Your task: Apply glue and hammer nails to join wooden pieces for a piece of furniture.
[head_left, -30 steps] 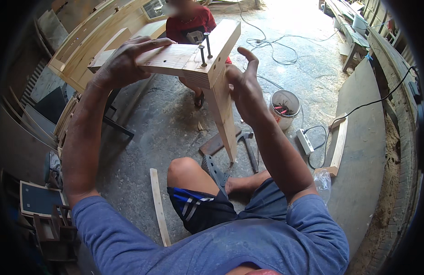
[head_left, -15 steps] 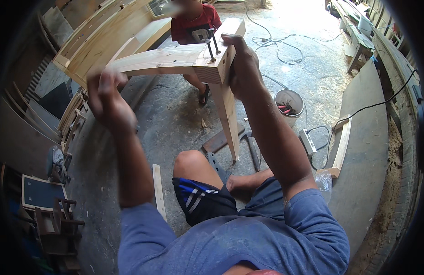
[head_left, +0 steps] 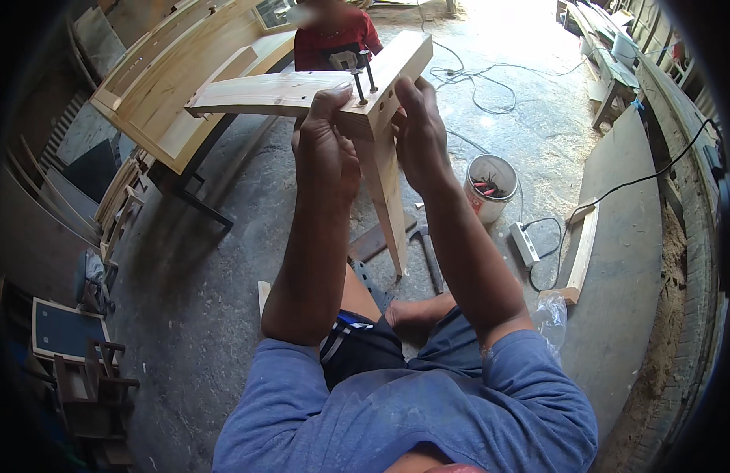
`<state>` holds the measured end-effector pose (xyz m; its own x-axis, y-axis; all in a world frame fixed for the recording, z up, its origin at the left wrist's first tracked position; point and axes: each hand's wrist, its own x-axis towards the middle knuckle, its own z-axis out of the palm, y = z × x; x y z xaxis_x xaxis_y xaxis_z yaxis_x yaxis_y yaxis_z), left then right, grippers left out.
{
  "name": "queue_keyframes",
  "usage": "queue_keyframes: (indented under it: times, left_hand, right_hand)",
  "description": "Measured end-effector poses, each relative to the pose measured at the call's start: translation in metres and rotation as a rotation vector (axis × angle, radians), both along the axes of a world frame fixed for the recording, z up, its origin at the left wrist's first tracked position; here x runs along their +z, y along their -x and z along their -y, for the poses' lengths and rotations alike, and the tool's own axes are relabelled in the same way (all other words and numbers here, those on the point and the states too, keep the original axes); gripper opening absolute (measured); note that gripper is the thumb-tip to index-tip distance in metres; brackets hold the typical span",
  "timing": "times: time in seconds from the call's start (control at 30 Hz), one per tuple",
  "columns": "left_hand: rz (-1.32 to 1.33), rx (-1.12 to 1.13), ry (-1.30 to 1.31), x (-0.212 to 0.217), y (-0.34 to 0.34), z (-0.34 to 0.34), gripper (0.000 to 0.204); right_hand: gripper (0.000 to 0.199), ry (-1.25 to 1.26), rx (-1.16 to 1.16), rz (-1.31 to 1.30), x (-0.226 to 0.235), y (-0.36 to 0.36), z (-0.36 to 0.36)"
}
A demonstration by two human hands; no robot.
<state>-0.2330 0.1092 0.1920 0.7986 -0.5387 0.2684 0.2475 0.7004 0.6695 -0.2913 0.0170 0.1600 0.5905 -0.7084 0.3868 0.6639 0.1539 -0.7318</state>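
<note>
I hold up a pale wooden frame [head_left: 412, 67], made of a thick block, a curved rail [head_left: 262, 88] running left and a tapered leg [head_left: 385, 201] pointing down. Two dark bolts [head_left: 360, 88] stand upright out of its top by the corner. My left hand [head_left: 327, 150] is closed around the frame just left of that corner, thumb on top beside the bolts. Against the block's right side, near a row of drilled holes, my right hand [head_left: 422, 142] grips the same frame. Its fingers are partly hidden behind the wood.
A person in a red shirt [head_left: 361, 30] is beyond the frame. At left stands a large wooden panel piece [head_left: 156, 130] on dark legs. A bucket [head_left: 491, 189] holding tools, a power strip [head_left: 524, 243] and a hammer [head_left: 434, 264] are on the floor. Cables [head_left: 491, 102] lie farther off.
My left hand has come from the rail's far left end to the corner and closed on the frame there. The frame has tilted slightly; my right hand stays on the block.
</note>
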Motion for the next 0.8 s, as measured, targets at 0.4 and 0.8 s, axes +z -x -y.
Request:
queue_keyframes:
  times: [0.4,0.8]
  left_hand:
    - [0.089,-0.031,-0.08,0.009,0.007,-0.004,0.031]
    - [0.151,-0.204,-0.028,-0.001,-0.014,0.001,0.052]
  right_hand:
    - [0.044,0.771,-0.649,0.097,-0.053,-0.003,-0.017]
    - [0.04,0.735,-0.609,0.148,-0.057,-0.004,-0.015]
